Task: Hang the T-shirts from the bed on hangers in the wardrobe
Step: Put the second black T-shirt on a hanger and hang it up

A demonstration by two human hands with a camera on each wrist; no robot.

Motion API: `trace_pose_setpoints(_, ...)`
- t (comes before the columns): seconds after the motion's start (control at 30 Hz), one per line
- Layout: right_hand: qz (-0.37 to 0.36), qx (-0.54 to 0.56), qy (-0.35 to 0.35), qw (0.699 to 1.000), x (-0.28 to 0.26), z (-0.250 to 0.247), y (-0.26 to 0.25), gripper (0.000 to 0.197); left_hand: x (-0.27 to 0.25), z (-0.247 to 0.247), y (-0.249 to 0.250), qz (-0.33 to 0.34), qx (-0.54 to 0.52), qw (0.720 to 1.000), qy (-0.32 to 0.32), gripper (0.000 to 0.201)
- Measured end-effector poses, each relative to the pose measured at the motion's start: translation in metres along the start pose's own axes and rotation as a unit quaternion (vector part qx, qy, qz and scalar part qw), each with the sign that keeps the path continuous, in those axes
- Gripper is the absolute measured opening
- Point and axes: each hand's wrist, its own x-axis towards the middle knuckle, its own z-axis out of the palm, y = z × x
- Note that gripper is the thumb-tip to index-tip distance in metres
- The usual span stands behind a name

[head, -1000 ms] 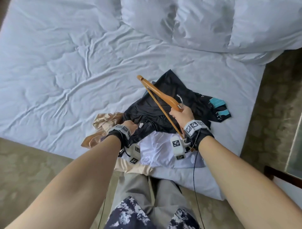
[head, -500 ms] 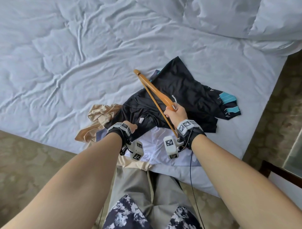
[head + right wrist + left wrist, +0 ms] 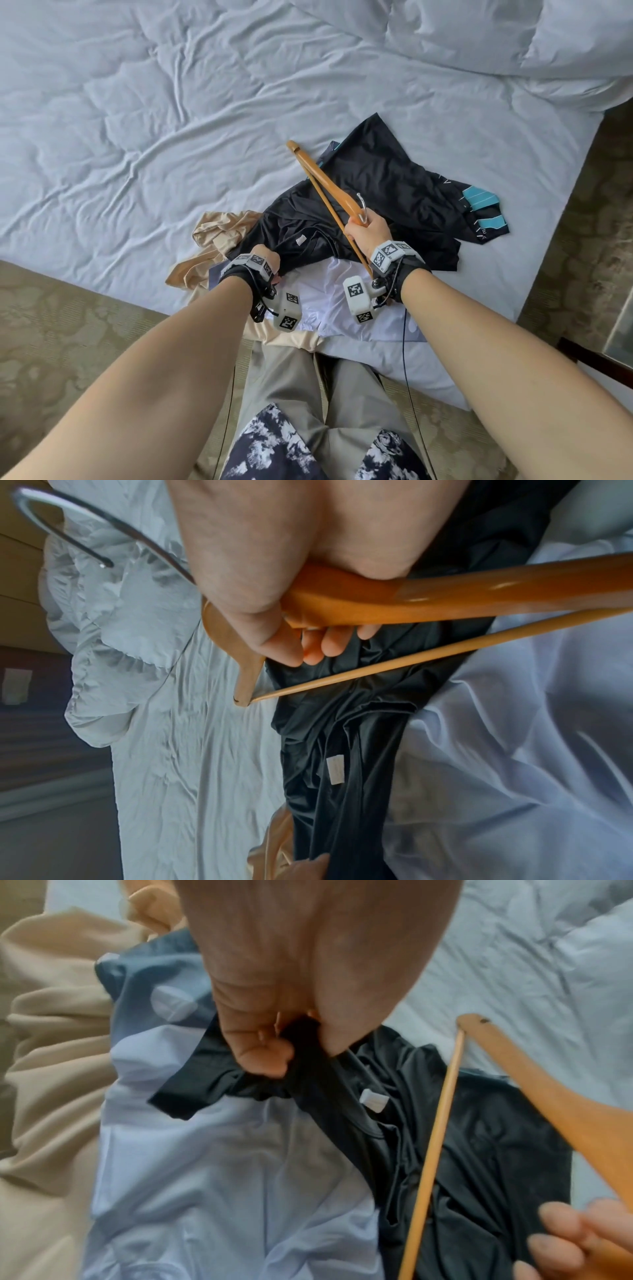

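T-shirts lie in a loose pile near the front edge of the bed (image 3: 137,120), whose pale, wrinkled sheet fills most of the head view, with a bunched duvet (image 3: 513,34) at the far right corner. No wardrobe is in view.

Pile composition, largest first:
- Black T-shirt (image 3: 387,192): on top, spread toward the right, with teal panels on one sleeve and a small white label (image 3: 300,240) at the neck opening.
- White T-shirt (image 3: 329,291): beneath the black one, at the bed edge.
- Beige T-shirt (image 3: 219,233): crumpled at the left, partly under the others.

Wooden hanger (image 3: 329,185): held tilted above the black T-shirt, with one arm tip pointing away from the person. The right hand (image 3: 368,233) is closed round its centre, at the base of the metal hook (image 3: 362,202).

The left hand (image 3: 265,258) is clenched on a bunched fold of the black T-shirt beside the neck opening, as the left wrist view shows.

Probable step in hand: feeding the hanger into the black T-shirt.

Failure risks from here:
1. The fabric is gathered, not spread. The hanger tip may catch a fold or enter a sleeve instead of the neck.
2. The black T-shirt overlaps the white one. Lifting may drag the white T-shirt off the bed edge.
3. The fabric looks slick. It may slide off one hanger arm if seated unevenly.
4. A tight neck opening may stretch if the hanger is forced through.
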Motion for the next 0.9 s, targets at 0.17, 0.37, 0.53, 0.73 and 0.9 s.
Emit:
trace_pose_setpoints(0.17, -0.010, 0.008, 0.000, 1.000, -0.020, -0.005, -0.011, 0.014, -0.011, -0.024, 0.012, 0.041, 0.059, 0.997, 0.037, 0.034)
trace_pose_setpoints(0.37, -0.042, -0.008, -0.001, 0.999, -0.051, -0.020, -0.034, 0.013, -0.059, -0.045, 0.042, 0.155, -0.011, 0.984, 0.088, 0.026)
trace_pose_setpoints(0.53, -0.085, -0.034, 0.007, 0.996, -0.081, -0.042, -0.061, 0.008, -0.138, -0.051, 0.072, 0.260, -0.095, 0.953, 0.127, 0.002)
trace_pose_setpoints(0.73, -0.155, -0.054, 0.029, 0.986, -0.126, -0.076, -0.101, 0.016, -0.229, -0.066, 0.107, 0.357, -0.114, 0.917, 0.137, 0.004)
trace_pose_setpoints(0.9, -0.218, -0.046, 0.050, 0.974, -0.168, -0.111, -0.147, 0.024, -0.310, -0.087, 0.141, 0.446, -0.085, 0.877, 0.158, 0.012)
